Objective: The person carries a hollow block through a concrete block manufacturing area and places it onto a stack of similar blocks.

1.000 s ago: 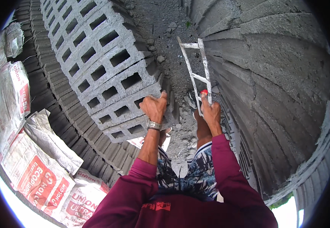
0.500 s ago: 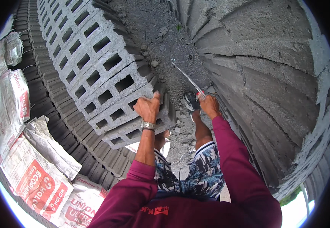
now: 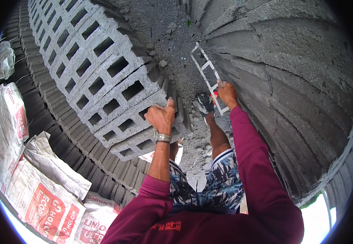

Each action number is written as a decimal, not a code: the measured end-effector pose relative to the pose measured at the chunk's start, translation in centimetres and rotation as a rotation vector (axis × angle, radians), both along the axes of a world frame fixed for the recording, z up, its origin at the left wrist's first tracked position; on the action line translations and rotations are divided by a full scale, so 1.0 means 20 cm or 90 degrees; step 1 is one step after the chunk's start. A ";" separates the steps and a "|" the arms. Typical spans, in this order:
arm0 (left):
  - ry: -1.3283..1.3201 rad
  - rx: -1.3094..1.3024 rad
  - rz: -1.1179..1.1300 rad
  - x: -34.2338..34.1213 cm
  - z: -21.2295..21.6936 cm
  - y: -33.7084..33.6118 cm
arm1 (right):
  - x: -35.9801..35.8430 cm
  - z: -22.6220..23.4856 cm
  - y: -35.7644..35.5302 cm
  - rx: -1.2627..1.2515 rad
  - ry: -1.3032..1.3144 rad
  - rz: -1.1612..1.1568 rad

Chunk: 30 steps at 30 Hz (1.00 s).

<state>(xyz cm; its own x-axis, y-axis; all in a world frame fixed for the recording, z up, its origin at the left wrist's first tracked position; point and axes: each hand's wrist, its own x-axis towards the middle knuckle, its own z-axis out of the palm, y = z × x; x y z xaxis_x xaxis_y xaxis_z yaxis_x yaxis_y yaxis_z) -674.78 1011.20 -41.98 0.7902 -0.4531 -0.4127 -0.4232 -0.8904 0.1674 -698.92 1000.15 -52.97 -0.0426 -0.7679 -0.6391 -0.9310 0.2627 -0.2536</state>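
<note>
My left hand (image 3: pixel 161 116), a metal-band watch on its wrist, is closed over the upper edge of a grey hollow concrete block (image 3: pixel 118 130). Its fingers curl toward one of the block's rectangular holes, and their tips are hidden. That block stands near the close end of a long row of similar blocks. On the right, my right hand (image 3: pixel 227 94) grips a thin, pale, ladder-shaped frame (image 3: pixel 206 65) with rectangular openings. The frame slants away over the gravel path, its broad side showing. Something small and red (image 3: pixel 214 96) shows beside the frame, just above my shoe.
Tall stacked grey blocks (image 3: pixel 282 77) wall in the right side. More blocks (image 3: pixel 62 118) line up behind the row at left, with printed cement bags (image 3: pixel 42 203) beyond. Loose stones (image 3: pixel 163 64) litter the narrow gravel path (image 3: pixel 160 24) where my shoe (image 3: pixel 204 103) stands.
My right hand has turned the frame from nearly edge-on to broad side, and has moved slightly up and right. My left hand stays on the block.
</note>
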 end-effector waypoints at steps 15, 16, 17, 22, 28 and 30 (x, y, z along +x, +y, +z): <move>0.053 0.002 0.019 -0.07 0.00 -0.05 | -0.15 0.25 -0.08 0.390 -0.253 -0.431; 0.091 0.008 0.023 -0.11 0.00 -0.07 | -0.17 0.19 -0.07 0.308 -0.215 -0.445; 0.089 0.007 0.016 -0.11 -0.01 -0.06 | -0.16 0.16 -0.05 0.230 -0.182 -0.452; 0.087 0.016 0.066 0.01 0.01 0.00 | -0.02 0.40 -0.02 0.622 -0.264 -0.261; 0.099 0.017 0.047 -0.05 0.00 -0.04 | -0.13 0.27 0.05 0.342 -0.204 -0.488; 0.082 0.005 0.050 -0.01 -0.02 -0.01 | -0.08 0.29 0.10 0.624 -0.314 -0.369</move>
<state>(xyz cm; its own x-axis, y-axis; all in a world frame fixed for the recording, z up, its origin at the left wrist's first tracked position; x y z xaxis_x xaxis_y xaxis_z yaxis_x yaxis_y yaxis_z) -675.06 1011.04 -42.31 0.7628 -0.3884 -0.5170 -0.3279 -0.9214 0.2084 -700.52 1002.20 -47.12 0.1908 0.0946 -0.9771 -0.4753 0.8798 -0.0076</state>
